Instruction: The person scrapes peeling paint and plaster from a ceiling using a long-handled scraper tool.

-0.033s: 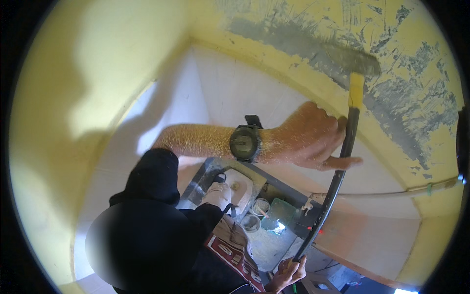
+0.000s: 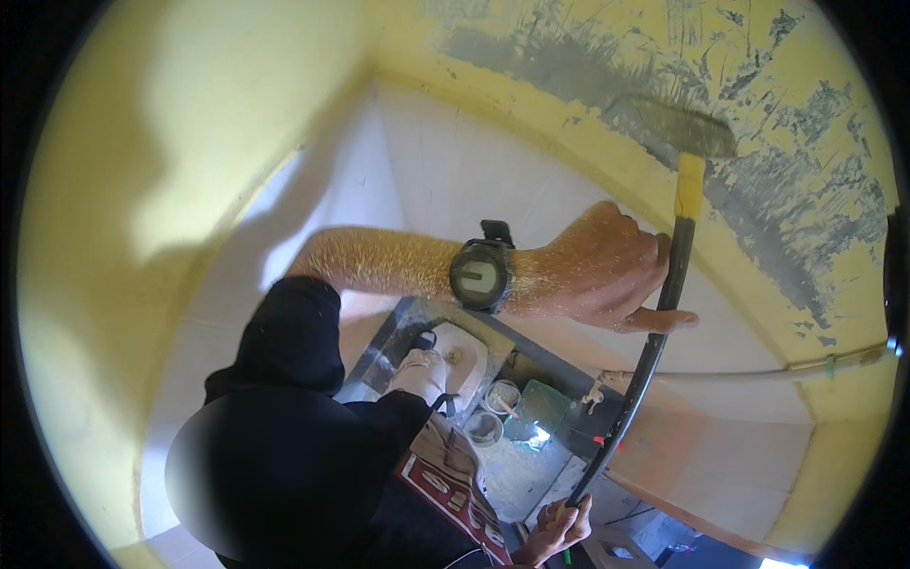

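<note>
A long-handled scraper with a black shaft, a yellow neck and a broad grey blade slants up to the right. Its blade lies at the yellow wall, where paint is scraped away to patchy grey. My left hand, a dark watch on its dusty wrist, has its fingers curled around the upper shaft below the yellow neck. The thumb lies across the shaft. Low in the view, my right hand grips the shaft's lower end.
Below are a squat toilet, a bucket, a smaller tub and a greenish translucent container. A tap and a pipe run along the right wall. Pale tiles cover the lower walls.
The scraper has slid slightly down the wall, its blade and yellow neck lower than before. Both hands keep their hold.
</note>
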Demonstrator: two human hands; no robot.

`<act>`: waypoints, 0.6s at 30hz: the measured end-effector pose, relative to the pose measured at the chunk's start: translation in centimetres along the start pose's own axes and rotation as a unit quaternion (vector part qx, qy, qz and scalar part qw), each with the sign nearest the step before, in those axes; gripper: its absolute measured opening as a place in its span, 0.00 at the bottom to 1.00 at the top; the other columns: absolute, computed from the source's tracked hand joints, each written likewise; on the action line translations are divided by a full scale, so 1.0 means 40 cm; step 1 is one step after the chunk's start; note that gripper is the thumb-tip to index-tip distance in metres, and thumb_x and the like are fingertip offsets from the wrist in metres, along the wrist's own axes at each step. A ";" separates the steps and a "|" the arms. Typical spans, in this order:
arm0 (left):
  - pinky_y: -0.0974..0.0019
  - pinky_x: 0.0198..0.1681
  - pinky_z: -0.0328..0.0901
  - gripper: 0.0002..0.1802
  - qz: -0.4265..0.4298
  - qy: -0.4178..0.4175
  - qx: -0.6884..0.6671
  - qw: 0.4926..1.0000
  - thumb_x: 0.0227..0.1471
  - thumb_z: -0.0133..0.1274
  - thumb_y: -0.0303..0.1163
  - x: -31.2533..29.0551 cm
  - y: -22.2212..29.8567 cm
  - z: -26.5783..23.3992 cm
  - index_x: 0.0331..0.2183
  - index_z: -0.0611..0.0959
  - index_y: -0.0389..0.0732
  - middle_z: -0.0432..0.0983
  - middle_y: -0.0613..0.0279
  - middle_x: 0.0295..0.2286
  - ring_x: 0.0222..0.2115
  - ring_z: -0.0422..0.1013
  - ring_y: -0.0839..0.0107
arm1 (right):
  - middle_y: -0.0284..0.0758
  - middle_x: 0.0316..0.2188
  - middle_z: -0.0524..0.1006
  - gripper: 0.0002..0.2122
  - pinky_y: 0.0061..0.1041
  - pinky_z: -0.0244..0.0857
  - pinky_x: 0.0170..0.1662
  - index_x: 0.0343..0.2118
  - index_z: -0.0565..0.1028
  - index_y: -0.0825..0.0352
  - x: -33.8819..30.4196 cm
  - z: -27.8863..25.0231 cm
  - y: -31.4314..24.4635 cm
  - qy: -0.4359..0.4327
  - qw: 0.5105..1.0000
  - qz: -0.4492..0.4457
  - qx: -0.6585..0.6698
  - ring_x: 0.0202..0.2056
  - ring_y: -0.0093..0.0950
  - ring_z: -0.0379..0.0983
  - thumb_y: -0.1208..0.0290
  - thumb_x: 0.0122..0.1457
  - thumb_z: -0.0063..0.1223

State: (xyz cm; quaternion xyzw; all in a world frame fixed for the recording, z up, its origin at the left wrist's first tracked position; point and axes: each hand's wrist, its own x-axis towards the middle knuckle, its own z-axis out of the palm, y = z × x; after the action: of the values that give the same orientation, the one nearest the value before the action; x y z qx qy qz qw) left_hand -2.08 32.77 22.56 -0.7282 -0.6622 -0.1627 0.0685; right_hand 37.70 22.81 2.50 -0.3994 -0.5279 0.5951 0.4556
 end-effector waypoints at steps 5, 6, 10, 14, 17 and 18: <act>0.56 0.17 0.64 0.36 0.103 -0.054 0.094 0.989 0.58 0.47 0.60 -0.003 0.033 0.036 0.36 0.79 0.30 0.70 0.60 0.12 0.11 0.69 0.64 | 0.28 0.20 0.65 0.20 0.13 0.48 0.16 0.60 0.67 0.65 -0.033 -0.037 0.029 0.030 0.999 0.022 -0.019 0.17 0.14 0.59 0.64 0.68 0.51; 0.56 0.17 0.64 0.36 0.111 -0.059 0.096 0.987 0.58 0.47 0.60 0.002 0.033 0.040 0.36 0.79 0.30 0.70 0.60 0.12 0.11 0.69 0.64 | 0.29 0.21 0.67 0.19 0.13 0.48 0.16 0.60 0.69 0.64 -0.036 -0.040 0.040 0.022 1.000 0.013 0.000 0.17 0.14 0.59 0.64 0.68 0.51; 0.56 0.18 0.64 0.36 0.115 -0.066 0.114 0.985 0.58 0.47 0.60 -0.020 0.036 0.023 0.36 0.79 0.30 0.70 0.59 0.12 0.11 0.69 0.64 | 0.30 0.16 0.65 0.21 0.16 0.50 0.13 0.55 0.73 0.70 -0.012 -0.005 0.035 0.058 0.998 0.003 0.016 0.14 0.16 0.60 0.61 0.64 0.58; 0.56 0.18 0.65 0.35 0.122 -0.073 0.108 0.984 0.58 0.48 0.60 -0.020 0.026 0.023 0.36 0.80 0.30 0.70 0.59 0.12 0.11 0.69 0.63 | 0.31 0.19 0.67 0.23 0.15 0.51 0.15 0.58 0.70 0.70 0.002 -0.006 0.023 0.045 0.999 0.024 -0.004 0.16 0.17 0.61 0.59 0.66 0.55; 0.56 0.18 0.65 0.35 0.117 -0.079 0.099 0.985 0.58 0.48 0.60 -0.023 0.014 0.021 0.37 0.80 0.30 0.70 0.59 0.12 0.11 0.70 0.63 | 0.28 0.20 0.64 0.24 0.15 0.49 0.16 0.59 0.67 0.72 0.005 -0.017 0.031 0.041 0.998 0.029 -0.023 0.16 0.15 0.59 0.61 0.67 0.52; 0.55 0.18 0.65 0.35 0.116 -0.079 0.096 0.985 0.58 0.48 0.60 -0.023 0.005 0.017 0.37 0.80 0.30 0.70 0.59 0.12 0.11 0.70 0.63 | 0.29 0.20 0.66 0.24 0.15 0.49 0.16 0.58 0.67 0.71 -0.005 -0.021 0.040 0.054 0.998 0.028 -0.031 0.16 0.15 0.59 0.60 0.67 0.52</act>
State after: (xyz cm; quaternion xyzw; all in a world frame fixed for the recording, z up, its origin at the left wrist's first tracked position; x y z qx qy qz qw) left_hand -1.84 32.08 21.65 -0.8008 -0.5891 -0.0314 0.1037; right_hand 38.38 22.81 0.82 -0.4595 -0.5095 0.5688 0.4536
